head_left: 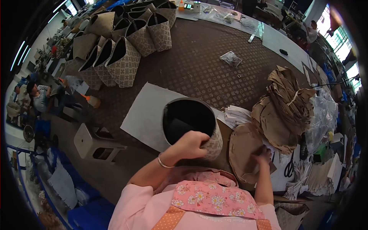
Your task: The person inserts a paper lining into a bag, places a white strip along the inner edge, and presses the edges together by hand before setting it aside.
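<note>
My left hand is closed on the near rim of a beige patterned bag. The bag's black inside faces up, and a dark flat shape inside it is hard to make out. Under the bag lies a pale grey board. To the right, my right hand reaches onto an oval brown paper piece, its fingers apart and touching the paper near its right edge. A bundle of white paper strips sits just above that piece.
More brown paper pieces are heaped at the right beside clear plastic and black scissors. Several similar bags stand at the far left. An orange-tipped bottle is at the table's left edge, near a plastic stool.
</note>
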A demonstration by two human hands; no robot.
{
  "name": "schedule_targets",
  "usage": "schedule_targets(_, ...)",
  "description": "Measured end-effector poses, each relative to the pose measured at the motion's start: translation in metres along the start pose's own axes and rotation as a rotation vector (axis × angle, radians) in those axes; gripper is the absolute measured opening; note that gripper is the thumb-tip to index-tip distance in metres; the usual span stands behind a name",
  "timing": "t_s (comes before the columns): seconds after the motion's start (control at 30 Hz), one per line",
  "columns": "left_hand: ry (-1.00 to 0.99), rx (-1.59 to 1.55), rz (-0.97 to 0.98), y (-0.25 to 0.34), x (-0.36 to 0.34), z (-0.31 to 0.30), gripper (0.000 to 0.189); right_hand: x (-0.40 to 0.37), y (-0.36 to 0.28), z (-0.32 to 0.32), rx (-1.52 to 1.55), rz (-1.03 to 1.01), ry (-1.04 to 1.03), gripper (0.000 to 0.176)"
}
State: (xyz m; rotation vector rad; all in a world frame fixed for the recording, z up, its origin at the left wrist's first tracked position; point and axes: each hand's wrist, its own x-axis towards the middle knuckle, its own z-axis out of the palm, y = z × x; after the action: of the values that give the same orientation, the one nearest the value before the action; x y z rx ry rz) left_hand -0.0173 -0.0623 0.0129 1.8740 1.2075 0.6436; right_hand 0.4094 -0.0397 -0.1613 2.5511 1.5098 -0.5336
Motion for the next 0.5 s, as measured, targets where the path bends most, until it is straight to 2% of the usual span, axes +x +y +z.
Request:
schedule_targets(0.03, -0.015, -0.01, 0.092, 0.006, 0.002, 0.022, 0.029, -0.001, 0.001, 0.003, -0.122, -0.03, 0.039, 0.111)
schedule_targets(0.07, -0.094, -0.008, 0.09, 0.016, 0.003, 0.041, 0.03, 0.003, 0.005, 0.011, -0.128, -0.018, 0.044, 0.111)
schedule_targets(0.13, -0.297, 0.067, 0.059, 0.033, 0.004, 0.066, 0.03, 0.011, 0.013, 0.025, -0.187, -0.203, 0.113, 0.107)
schedule_targets(0.27, -0.422, 0.068, 0.027, 0.036, -0.001, 0.07, 0.034, 0.018, 0.02, 0.026, -0.112, -0.271, 0.015, 0.096)
schedule_targets(0.33, -0.23, 0.085, 0.094, 0.045, -0.016, 0.048, 0.034, 0.015, 0.021, 0.026, 0.209, -0.177, -0.06, 0.085)
schedule_targets(0.37, -0.146, 0.07, 0.134, 0.046, -0.02, 0.037, 0.039, 0.012, 0.023, 0.026, 0.21, -0.168, -0.064, 0.085)
schedule_targets(0.43, 0.122, -0.01, 0.209, 0.05, -0.026, 0.016, 0.031, 0.007, 0.024, 0.022, 0.517, -0.212, -0.095, 0.078)
schedule_targets(0.47, 0.256, -0.027, 0.207, 0.044, -0.03, 0.009, 0.029, 0.011, 0.022, 0.021, 0.518, -0.201, -0.093, 0.078)
schedule_targets(0.5, 0.389, -0.045, 0.202, 0.037, -0.035, 0.003, 0.027, 0.018, 0.019, 0.023, 0.517, -0.291, -0.244, 0.079)
